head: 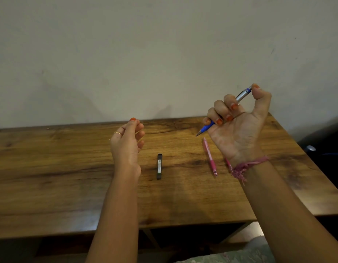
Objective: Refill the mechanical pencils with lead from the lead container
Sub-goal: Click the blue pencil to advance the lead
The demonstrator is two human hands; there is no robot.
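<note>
The blue-and-silver mechanical pencil (224, 112) is held up off the table in the right hand (238, 126), slanting with its metal tip low toward 8 o'clock and its blue push-button end high toward 2 o'clock. The four fingers (221, 109) curl round the barrel and the thumb presses on the button end, so the grip is a closed fist about the pencil. A frayed pink thread bracelet (246, 167) circles that wrist. Below the fist, at about 6 o'clock from it, a slim pink mechanical pencil (210, 157) lies flat on the brown wooden table (60, 177), its tip pointing toward the near edge; a second pink pencil (228, 165) shows only as a short stretch beside the wrist, the rest hidden by the arm. At 9 o'clock from the pink pencil, well apart from it, the small dark rectangular lead container (159, 166) lies flat on the table, lengthwise from 12 to 6 o'clock. Just beside it, at its 10 o'clock, the left hand (127, 143) hovers above the wood with its fingers loosely curled and holding nothing; a thin gold ring sits on one finger. A plain pale wall (145, 54) rises behind the table's far edge.
</note>
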